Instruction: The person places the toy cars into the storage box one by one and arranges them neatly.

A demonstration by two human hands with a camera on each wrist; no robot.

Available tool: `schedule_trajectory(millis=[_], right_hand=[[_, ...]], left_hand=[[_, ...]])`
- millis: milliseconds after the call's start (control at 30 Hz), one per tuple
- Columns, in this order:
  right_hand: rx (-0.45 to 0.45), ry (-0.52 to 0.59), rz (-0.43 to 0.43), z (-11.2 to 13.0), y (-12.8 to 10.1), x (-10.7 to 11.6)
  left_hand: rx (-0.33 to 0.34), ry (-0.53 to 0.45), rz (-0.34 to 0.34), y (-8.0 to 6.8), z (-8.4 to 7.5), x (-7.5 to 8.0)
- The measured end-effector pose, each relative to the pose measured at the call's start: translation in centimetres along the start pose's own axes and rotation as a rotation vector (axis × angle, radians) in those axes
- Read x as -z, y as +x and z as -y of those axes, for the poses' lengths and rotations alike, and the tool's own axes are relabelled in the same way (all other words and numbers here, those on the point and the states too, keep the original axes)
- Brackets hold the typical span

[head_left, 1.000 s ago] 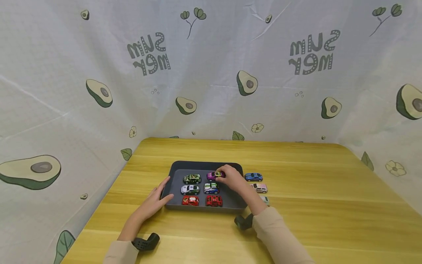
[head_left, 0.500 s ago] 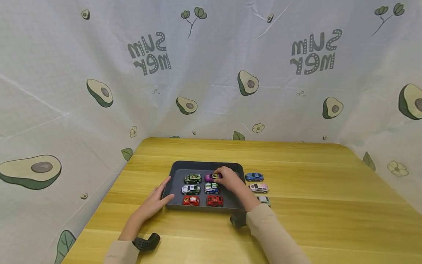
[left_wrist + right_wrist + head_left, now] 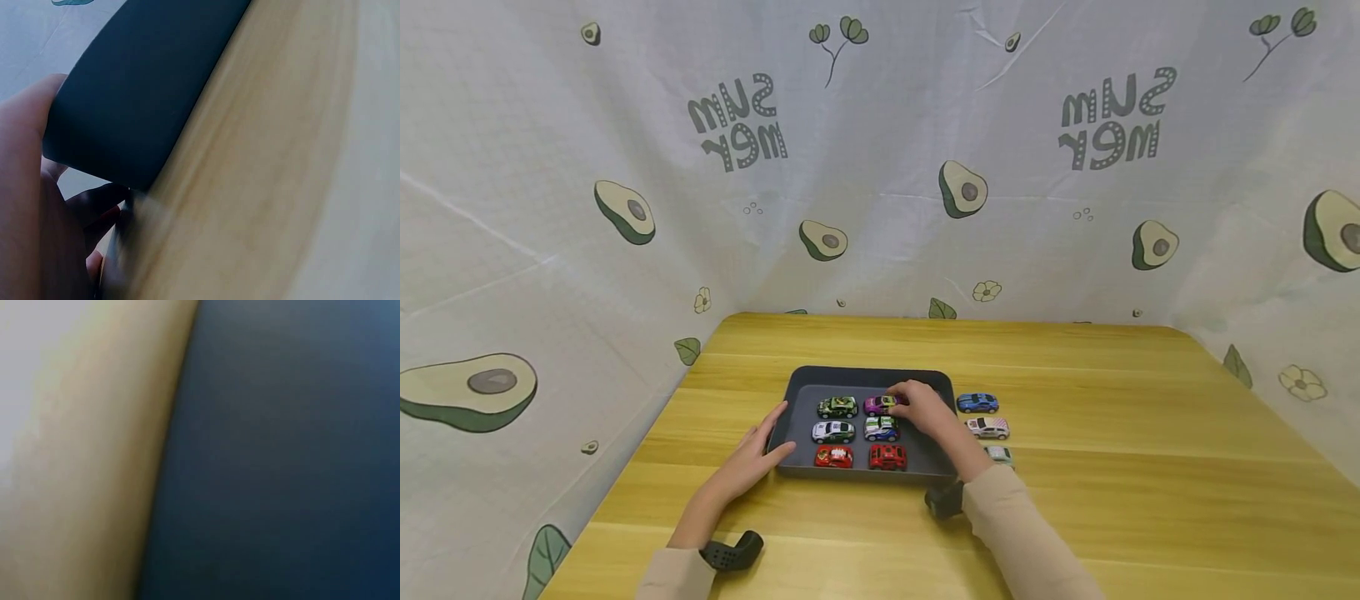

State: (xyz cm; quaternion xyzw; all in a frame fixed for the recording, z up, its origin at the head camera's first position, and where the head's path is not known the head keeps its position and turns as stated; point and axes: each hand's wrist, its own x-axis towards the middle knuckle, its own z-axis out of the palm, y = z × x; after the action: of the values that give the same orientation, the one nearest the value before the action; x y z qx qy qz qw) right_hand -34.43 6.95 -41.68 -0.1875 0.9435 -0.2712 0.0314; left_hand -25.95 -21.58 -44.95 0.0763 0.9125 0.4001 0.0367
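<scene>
My left hand (image 3: pixel 747 461) holds the dark grey tray (image 3: pixel 872 472) at its near left corner, thumb over the rim and fingers along the outer side. The left wrist view shows this hand (image 3: pixel 37 187) against the tray's outer wall (image 3: pixel 144 81). Inside the tray, my right hand (image 3: pixel 925 408) pinches a purple and yellow toy car (image 3: pixel 878 405) at the back of the second column. Beside it stand a camouflage car (image 3: pixel 837 407), a white and green car (image 3: pixel 832 432), a white, blue and green car (image 3: pixel 882 428) and two red cars (image 3: pixel 833 456). The right wrist view shows only blurred surfaces.
Right of the tray, a blue car (image 3: pixel 977 402), a white and pink car (image 3: pixel 988 427) and a pale green car (image 3: pixel 1000 454), partly hidden by my right arm, line up on the wooden table (image 3: pixel 1120 433). A printed curtain (image 3: pixel 880 167) hangs behind.
My right hand has shifted slightly left and nearer with the purple car, bringing it closer to the camouflage car. The left hand and tray have stayed put.
</scene>
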Motion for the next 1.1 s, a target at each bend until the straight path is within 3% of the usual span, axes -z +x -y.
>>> schedule_trajectory(millis=[433,733,1100], right_hand=[[-0.009,0.059,-0.091,0.3,-2.1,1.6],[0.019,0.035,-0.222,0.1,-3.8,2.2],[0.084,-0.033,-0.264,-0.7,-6.6,3.1]], left_hand=[[-0.004,-0.008,-0.004,0.0,0.1,-0.1],[-0.008,-0.028,0.001,0.0,0.0,0.0],[-0.007,-0.015,0.006,-0.2,-0.1,0.0]])
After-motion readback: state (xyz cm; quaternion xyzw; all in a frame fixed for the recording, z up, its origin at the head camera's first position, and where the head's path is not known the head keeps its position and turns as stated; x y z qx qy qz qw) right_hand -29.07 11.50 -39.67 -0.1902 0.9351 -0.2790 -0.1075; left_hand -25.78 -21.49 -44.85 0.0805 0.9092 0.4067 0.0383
